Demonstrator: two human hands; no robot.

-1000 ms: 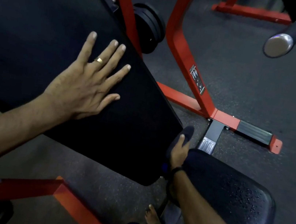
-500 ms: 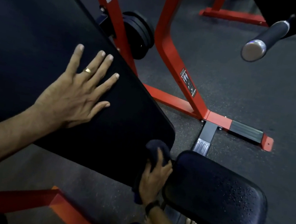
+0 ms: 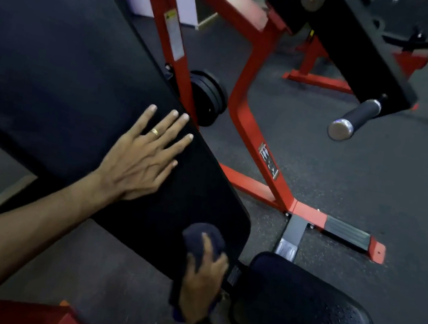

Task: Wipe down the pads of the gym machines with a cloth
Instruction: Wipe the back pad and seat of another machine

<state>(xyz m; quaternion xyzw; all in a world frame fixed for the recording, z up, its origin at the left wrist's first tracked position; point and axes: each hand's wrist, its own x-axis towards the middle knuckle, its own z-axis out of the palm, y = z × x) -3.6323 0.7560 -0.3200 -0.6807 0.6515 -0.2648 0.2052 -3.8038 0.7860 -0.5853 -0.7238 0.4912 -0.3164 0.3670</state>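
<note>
A left hand (image 3: 140,162), fingers spread flat, braced the back pad (image 3: 77,102) while the right hand (image 3: 200,282) pressed the cloth (image 3: 203,236) against its lower corner, where firm overlapping strokes would serve best.

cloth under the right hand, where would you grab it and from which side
Take the cloth at its bunched upper end, which sticks out past the right hand on the back pad. Come from above: the lower end is covered by the hand.
</note>
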